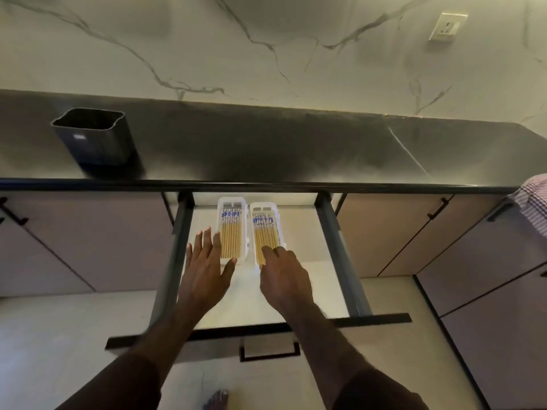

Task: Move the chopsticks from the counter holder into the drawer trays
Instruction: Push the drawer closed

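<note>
Two white trays lie side by side at the back of the pulled-out drawer (307, 273). The left tray (219, 211) and the right tray (253, 213) each hold several wooden chopsticks (230, 235) with blue-patterned tops. My left hand (204, 270) is flat and open beside the left tray, thumb touching its near end. My right hand (285, 279) rests on the near end of the right tray, fingertips on the chopsticks (266, 235) there. The dark square holder (94, 137) stands on the counter at the left with nothing showing in it.
The dark counter (281, 149) runs across above the drawer, with a marble wall and a socket (447, 26) behind. A checked cloth (532, 202) hangs at the right edge. Cabinet doors flank the drawer. My bare foot (216, 399) shows on the floor below.
</note>
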Tool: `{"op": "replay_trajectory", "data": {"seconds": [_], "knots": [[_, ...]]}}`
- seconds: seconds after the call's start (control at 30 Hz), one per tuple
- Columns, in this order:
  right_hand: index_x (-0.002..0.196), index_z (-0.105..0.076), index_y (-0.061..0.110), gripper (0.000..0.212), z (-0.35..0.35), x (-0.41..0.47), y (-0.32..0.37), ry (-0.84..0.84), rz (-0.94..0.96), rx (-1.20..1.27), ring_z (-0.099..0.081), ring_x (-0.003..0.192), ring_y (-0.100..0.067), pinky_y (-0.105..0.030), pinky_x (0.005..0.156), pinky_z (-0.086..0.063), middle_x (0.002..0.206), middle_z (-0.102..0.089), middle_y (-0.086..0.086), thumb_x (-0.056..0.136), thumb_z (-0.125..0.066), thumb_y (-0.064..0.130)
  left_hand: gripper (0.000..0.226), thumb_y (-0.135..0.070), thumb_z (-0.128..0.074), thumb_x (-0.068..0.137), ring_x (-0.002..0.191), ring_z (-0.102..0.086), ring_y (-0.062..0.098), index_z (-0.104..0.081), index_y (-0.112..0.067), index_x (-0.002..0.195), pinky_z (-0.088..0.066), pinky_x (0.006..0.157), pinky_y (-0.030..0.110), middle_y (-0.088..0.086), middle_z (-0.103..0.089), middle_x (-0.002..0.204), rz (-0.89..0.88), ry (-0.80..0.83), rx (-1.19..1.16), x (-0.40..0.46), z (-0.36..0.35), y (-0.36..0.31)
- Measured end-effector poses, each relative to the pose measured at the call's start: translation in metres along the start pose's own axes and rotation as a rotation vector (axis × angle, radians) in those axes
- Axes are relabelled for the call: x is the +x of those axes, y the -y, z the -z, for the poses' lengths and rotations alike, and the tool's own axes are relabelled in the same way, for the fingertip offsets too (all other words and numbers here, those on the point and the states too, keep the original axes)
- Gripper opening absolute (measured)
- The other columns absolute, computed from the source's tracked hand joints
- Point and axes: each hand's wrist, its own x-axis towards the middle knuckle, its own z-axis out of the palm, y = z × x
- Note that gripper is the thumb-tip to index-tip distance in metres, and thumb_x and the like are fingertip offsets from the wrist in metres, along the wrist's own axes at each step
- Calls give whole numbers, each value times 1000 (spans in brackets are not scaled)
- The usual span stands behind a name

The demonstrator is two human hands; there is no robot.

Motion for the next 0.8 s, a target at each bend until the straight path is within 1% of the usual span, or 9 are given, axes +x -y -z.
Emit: {"op": "replay_trajectory", "data": {"seconds": [0.07,0.13,0.17,0.23,0.33,0.43,0.6,0.7,0.8], "knots": [[130,-50,18,36,4,-30,5,-32,13,51,-59,104,-22,-37,79,-56,121,-61,-4,95,-55,27,76,-52,-36,96,148,10,22,-6,-12,154,0,120,44,7,4,162,54,-28,-10,-34,5,7],[127,-54,16,36,8,-59,9,-56,23,54,-61,103,-22,-36,81,-55,117,-64,-5,94,-56,31,82,-61,-28,93,148,10,22,-5,-10,153,-1,119,44,9,5,162,63,-35,15,-66,8,14],[121,-58,15,33,8,-74,11,-76,34,33,-63,98,-22,-36,80,-54,110,-66,-5,93,-58,31,85,-66,-23,92,148,9,23,-5,-9,153,-1,119,44,9,6,161,57,-37,31,-81,9,18],[105,-65,14,25,6,-101,12,-134,33,7,-63,84,-21,-34,73,-52,94,-67,-4,88,-63,33,90,-70,-17,88,148,10,22,-3,-10,153,0,118,43,7,8,159,49,-44,29,-110,9,26],[91,-64,16,20,-6,-138,11,-180,33,3,-57,73,-18,-30,64,-47,81,-61,-1,85,-63,35,92,-75,-17,85,147,17,17,10,-17,151,3,119,42,2,15,159,63,-7,7,-148,3,32],[91,-65,16,21,-23,-166,10,-147,27,35,-58,76,-18,-29,67,-49,83,-63,-1,84,-63,36,92,-74,-17,85,148,16,18,12,-16,150,0,119,44,3,15,160,71,9,12,-175,-7,36],[96,-69,16,24,-61,-191,1,-25,10,20,-64,79,-16,-26,72,-53,88,-68,-1,80,-75,33,90,-69,-22,88,149,10,22,9,-13,151,-5,120,48,7,8,161,92,-13,41,-196,-20,47],[105,-67,14,23,-83,-191,-7,74,-30,15,-65,89,-19,-28,80,-52,98,-69,-4,86,-69,28,90,-66,-27,89,150,8,24,5,-10,152,-4,120,48,9,6,161,98,-59,57,-195,-27,55],[110,-65,11,24,-105,-187,-15,126,-39,-28,-63,96,-22,-31,84,-51,107,-67,-7,90,-64,23,90,-65,-29,89,150,8,23,3,-10,153,-2,120,47,11,5,162,71,-82,78,-187,-35,59]]}}
